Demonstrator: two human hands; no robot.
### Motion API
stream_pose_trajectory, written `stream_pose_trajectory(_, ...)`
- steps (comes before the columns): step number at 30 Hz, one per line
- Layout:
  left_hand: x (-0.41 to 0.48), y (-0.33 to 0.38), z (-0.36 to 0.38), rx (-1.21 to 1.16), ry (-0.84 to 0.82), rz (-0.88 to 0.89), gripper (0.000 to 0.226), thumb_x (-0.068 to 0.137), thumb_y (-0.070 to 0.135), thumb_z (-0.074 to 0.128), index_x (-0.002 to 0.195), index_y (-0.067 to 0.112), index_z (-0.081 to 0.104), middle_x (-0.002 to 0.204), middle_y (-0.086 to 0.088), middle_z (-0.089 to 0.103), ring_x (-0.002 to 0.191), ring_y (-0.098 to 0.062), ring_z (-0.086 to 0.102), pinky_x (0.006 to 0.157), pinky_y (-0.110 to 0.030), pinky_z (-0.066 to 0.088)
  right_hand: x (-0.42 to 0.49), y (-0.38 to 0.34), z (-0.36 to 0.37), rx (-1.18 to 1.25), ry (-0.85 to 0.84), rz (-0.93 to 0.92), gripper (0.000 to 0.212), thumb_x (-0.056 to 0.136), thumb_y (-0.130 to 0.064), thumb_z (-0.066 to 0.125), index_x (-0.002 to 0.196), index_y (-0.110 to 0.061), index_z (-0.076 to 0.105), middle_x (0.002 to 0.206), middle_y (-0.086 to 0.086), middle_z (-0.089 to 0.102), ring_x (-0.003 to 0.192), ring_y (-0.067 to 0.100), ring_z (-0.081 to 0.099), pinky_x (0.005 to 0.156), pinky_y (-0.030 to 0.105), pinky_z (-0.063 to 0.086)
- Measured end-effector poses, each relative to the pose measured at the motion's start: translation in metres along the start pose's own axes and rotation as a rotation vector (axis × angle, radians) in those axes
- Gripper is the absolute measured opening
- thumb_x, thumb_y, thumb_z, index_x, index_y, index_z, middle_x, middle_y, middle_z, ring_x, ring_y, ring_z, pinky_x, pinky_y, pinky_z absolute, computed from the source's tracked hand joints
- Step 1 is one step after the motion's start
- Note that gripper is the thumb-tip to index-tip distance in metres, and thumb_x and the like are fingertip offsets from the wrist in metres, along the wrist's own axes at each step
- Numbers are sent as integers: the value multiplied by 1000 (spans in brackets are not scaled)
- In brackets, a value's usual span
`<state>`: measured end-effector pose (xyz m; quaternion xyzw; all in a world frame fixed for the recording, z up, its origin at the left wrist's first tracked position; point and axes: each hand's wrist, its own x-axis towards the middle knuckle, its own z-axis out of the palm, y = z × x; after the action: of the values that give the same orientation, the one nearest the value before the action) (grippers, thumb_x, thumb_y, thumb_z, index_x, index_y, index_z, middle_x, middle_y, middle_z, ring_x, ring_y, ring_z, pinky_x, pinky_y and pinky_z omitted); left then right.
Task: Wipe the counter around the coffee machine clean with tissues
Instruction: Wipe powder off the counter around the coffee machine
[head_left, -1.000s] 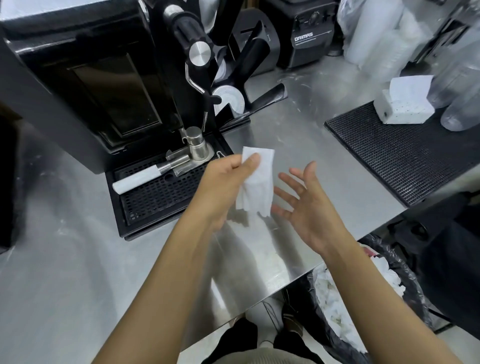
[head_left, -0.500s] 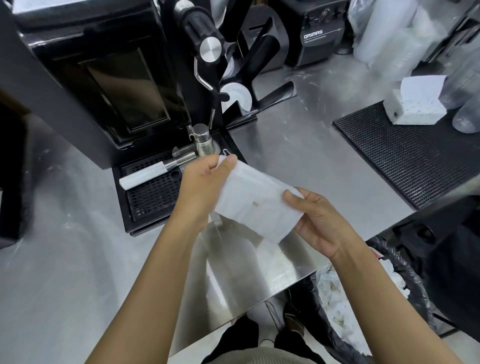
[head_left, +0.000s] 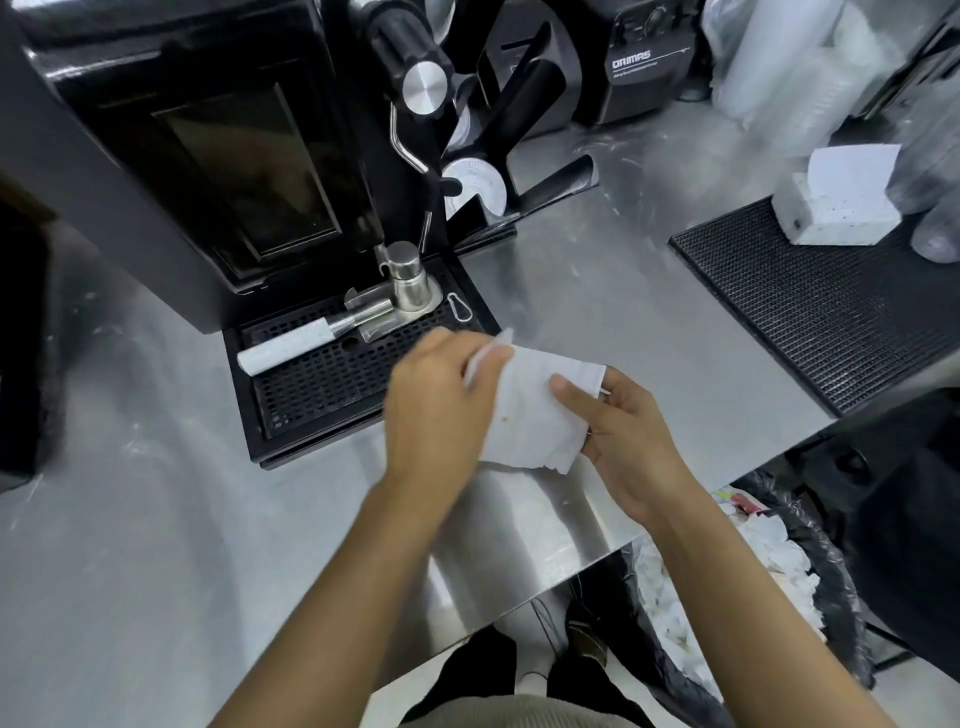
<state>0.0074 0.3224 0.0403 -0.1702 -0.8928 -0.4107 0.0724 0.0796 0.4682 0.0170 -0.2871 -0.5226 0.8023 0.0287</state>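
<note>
Folded narrower than before, the tissue (head_left: 530, 415) hangs pinched between left hand (head_left: 436, 405) and right hand (head_left: 626, 441).

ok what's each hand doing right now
left hand: pinching the tissue by its upper left edge
right hand: holding the same tissue, thumb on top

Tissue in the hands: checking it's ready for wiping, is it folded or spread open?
Folded: the tissue shows stacked layered edges, gripped by the left hand and right hand.
</note>
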Motion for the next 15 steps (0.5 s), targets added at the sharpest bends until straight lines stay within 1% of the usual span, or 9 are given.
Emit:
stream_pose_trajectory(2,-17,17,12,-78,-85,39,19,90,31,62,97,17,73,82,3,60,69,-12,55,65,-27,46,-1,2,6,51,-24,28,28,93,-8,60,119,2,58,104,20,69,88,30,69,68,40,58)
stream_pose_trajectory(4,-29,27,19,-223,-279,-51,36,92,45,56,117,22,67,89,10,59,73,-8,56,72,-26,50,-2,3,10,135,-30,68,25,98,-7,50,121,3,57,104,21,69,89,30,70,67,36,59)
stream_pose_trajectory(5,-33,28,22,-294,-375,-119,40,92,49,53,122,24,64,91,11,61,74,-7,59,76,-27,52,-2,3,9,181,-38,88,28,101,-13,47,121,3,57,104,21,68,88,28,70,67,35,59)
stream_pose_trajectory(7,-32,27,20,-472,-453,-299,35,93,50,51,110,26,70,89,4,69,73,-11,65,72,-29,54,-5,0,6,295,-83,149,48,102,-40,40,121,0,58,99,17,68,83,26,69,66,36,59)
stream_pose_trajectory(9,-25,22,14,-643,-350,-433,24,92,42,57,96,26,73,88,-5,72,68,-15,64,60,-26,51,-7,-3,2,327,-149,177,61,96,-54,39,124,-3,60,105,16,69,90,27,69,72,40,59)
stream_pose_trajectory(11,-15,12,8,-623,-212,-443,13,90,28,64,100,26,72,95,-5,70,73,-11,60,65,-26,51,-7,-3,-2,244,-187,135,50,93,-41,54,127,-5,59,119,17,67,107,31,66,85,45,57)
stream_pose_trajectory(12,-12,5,6,-590,-204,-460,18,87,27,69,105,28,70,101,-2,68,77,-10,59,71,-29,52,-7,-2,-4,205,-204,115,47,90,-31,61,129,-5,57,124,18,65,113,33,64,89,47,54)
stream_pose_trajectory(14,-8,-3,2,-611,-310,-559,34,79,29,76,112,28,66,106,0,65,86,-12,61,78,-31,50,-9,-1,-4,206,-255,122,52,84,-22,69,132,-5,55,125,19,64,114,33,63,90,47,55)
stream_pose_trajectory(15,-9,-5,0,-644,-374,-601,34,78,26,78,110,24,67,103,-5,67,88,-14,64,79,-33,50,-10,-1,-4,222,-293,131,55,82,-23,70,131,-5,55,122,18,66,111,32,65,86,44,57)
